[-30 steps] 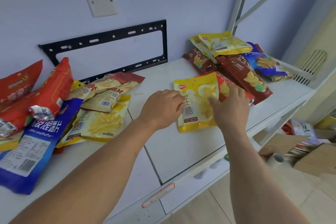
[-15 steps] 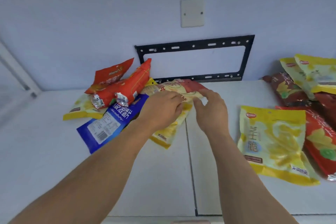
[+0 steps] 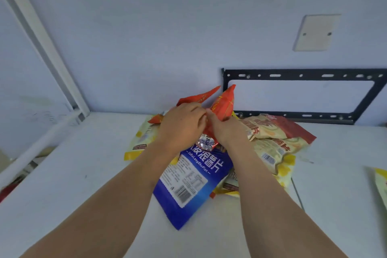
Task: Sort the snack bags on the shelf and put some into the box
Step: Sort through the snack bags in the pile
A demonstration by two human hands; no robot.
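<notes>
A heap of snack bags lies on the white shelf (image 3: 83,174) against the wall. Two orange-red bags (image 3: 224,102) stand tilted at the back of the heap. My left hand (image 3: 182,125) and my right hand (image 3: 226,130) meet on the nearer orange-red bag, fingers curled around it. Below my wrists lies a blue bag (image 3: 188,186), back side up, with a barcode. Cream-and-red bags (image 3: 276,132) are stacked to the right, over a yellow bag (image 3: 284,172). Another yellow bag (image 3: 140,142) peeks out at the left. No box is in view.
A black metal bracket (image 3: 301,75) is fixed to the wall behind the heap, with a blank wall plate (image 3: 316,32) above it. A white frame post (image 3: 41,37) slants down at the left. The corner of one more yellow bag (image 3: 381,184) shows at the right edge.
My view has swung left from the right-hand pile to the left heap. Both hands left the cream-and-red bags and now grip an orange-red bag at the back.
</notes>
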